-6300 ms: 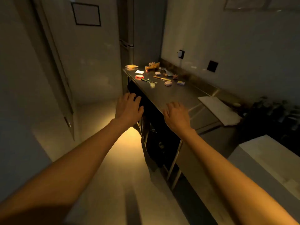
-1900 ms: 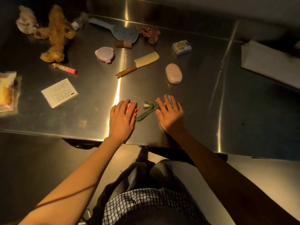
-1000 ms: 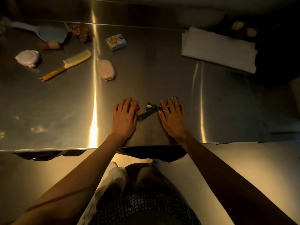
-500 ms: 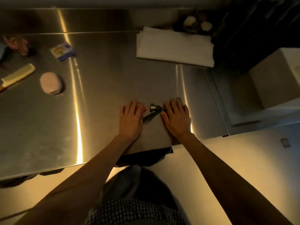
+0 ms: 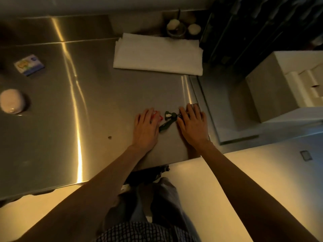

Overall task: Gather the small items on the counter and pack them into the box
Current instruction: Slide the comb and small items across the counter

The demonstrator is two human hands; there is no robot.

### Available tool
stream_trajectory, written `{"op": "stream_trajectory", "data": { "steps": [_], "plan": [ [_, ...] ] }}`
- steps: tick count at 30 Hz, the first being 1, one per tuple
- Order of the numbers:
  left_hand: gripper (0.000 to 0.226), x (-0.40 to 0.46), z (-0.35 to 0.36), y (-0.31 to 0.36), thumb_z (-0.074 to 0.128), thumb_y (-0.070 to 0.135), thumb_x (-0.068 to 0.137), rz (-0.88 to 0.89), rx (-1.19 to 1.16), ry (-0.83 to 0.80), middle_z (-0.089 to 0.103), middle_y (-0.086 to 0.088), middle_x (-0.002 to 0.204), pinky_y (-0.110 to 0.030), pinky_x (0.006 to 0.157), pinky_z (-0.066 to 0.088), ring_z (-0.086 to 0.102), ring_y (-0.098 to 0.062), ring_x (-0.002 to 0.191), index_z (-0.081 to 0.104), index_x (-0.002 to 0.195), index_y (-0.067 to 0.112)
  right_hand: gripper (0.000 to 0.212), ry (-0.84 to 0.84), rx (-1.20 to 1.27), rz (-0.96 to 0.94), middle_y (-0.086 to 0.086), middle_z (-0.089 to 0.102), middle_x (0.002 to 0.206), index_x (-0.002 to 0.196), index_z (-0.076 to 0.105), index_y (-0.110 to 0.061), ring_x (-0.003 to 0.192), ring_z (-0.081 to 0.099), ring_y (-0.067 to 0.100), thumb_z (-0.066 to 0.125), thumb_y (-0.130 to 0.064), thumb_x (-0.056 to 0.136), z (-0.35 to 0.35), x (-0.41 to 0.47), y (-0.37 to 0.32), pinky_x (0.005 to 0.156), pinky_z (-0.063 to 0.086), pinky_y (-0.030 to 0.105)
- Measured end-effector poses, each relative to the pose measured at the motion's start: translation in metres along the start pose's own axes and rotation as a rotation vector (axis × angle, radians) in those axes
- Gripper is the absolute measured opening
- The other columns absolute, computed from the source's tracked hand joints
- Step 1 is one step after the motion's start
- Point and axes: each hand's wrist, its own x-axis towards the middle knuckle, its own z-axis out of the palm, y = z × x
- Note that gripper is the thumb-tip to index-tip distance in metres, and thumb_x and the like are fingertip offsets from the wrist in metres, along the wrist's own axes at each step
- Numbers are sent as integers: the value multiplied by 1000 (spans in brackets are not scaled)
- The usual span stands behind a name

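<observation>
Both hands lie flat, fingers straight, on a steel counter [image 5: 52,119]: the left hand [image 5: 146,127] covers a red item [image 5: 158,117], the right hand [image 5: 192,124] touches a green keychain [image 5: 167,120]. A folded white cloth [image 5: 157,55] lies beyond; a pink oval case [image 5: 11,101] and small printed box [image 5: 28,65] sit far left.

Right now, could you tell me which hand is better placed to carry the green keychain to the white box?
Probably the right hand: it touches the green keychain and lies on the white box's side.
</observation>
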Motion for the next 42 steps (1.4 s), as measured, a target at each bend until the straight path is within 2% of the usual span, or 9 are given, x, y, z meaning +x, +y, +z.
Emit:
{"op": "stream_trajectory", "data": {
  "steps": [11,16,20,23,26,29,35,39,42],
  "plan": [
    [57,25,18,79,27,27,85,-81,-26,-60,47,-17,140,-50,106,30,40,-36,130,51,135,10,53,-24,58,-102,7,15,158,150,20,-24,146,3,25,16,-45,102,-8,20,56,115,-1,44],
    [58,28,20,87,27,29,86,-93,-2,-50,46,-18,140,-49,108,26,38,-36,131,49,136,10,51,-30,104,-110,7,14,158,150,20,-25,146,4,25,19,-43,102,-13,20,71,115,2,47],
    [55,25,16,88,25,30,89,-130,23,-30,47,-17,139,-48,107,27,39,-35,130,49,134,11,52,-37,94,-139,7,11,159,150,18,-25,146,0,24,17,-44,101,-16,22,73,113,-6,43],
    [52,24,9,88,26,32,93,-151,31,-8,47,-17,139,-51,107,28,40,-37,129,51,133,11,52,3,90,-195,10,13,158,148,24,-20,146,3,26,19,-43,102,-24,23,66,114,-5,41],
    [50,23,3,83,35,28,92,-172,65,24,45,-19,142,-53,108,27,39,-38,132,48,137,10,52,33,112,-235,10,16,157,148,25,-19,146,6,26,22,-43,102,-33,25,54,116,0,41],
    [51,21,-8,75,31,32,93,-204,80,110,49,-17,139,-52,106,30,43,-37,129,51,134,10,49,96,149,-301,11,25,155,146,31,-17,144,15,27,28,-39,102,-45,29,35,116,7,42],
    [45,5,-42,48,39,27,92,-303,137,335,53,-16,135,-51,105,33,48,-35,125,54,132,12,49,237,218,-469,18,58,128,126,57,-7,120,53,35,30,-34,95,-70,39,-23,100,40,48],
    [45,-22,-66,16,37,28,92,-418,190,427,53,-15,135,-50,104,31,47,-35,125,54,131,13,45,306,277,-572,17,63,118,117,62,-5,110,59,33,33,-31,93,-76,38,-68,94,44,44],
    [44,-52,-79,-12,38,29,93,-515,231,455,53,-13,136,-51,106,31,46,-34,127,54,131,13,47,290,329,-631,18,64,117,116,63,-5,109,59,34,33,-32,93,-70,32,-103,94,44,46]
  ]
}}
